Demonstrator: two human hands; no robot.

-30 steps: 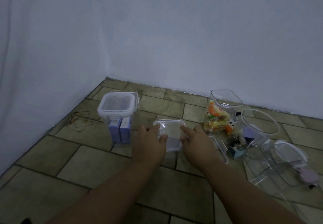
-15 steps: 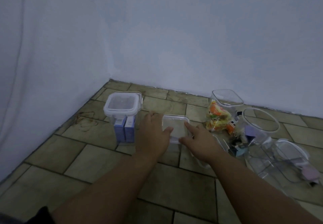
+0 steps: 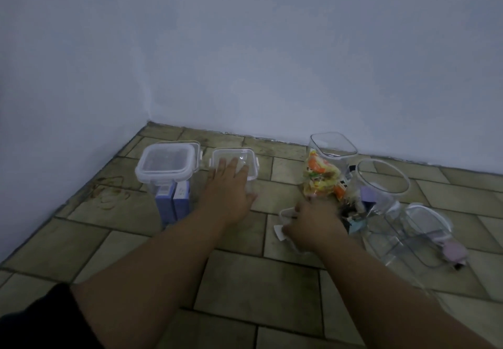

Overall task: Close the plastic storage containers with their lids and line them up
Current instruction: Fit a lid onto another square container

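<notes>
A black sleeve (image 3: 38,318) tops the bare left forearm (image 3: 152,267); the right is bare.

We see a floor (image 3: 258,280) of tan rectangular tiles with dark grout. It runs to a far-left corner where the pale bluish back wall (image 3: 272,49) meets the left wall (image 3: 54,62). Near the floor's left edge lie thin brownish loops (image 3: 111,193); rubber bands or marks, we cannot tell. Just beside them two blue-violet boxes (image 3: 174,201) stand upright. Toward the back edge sits an orange, yellow and green snack packet (image 3: 321,177).
</notes>
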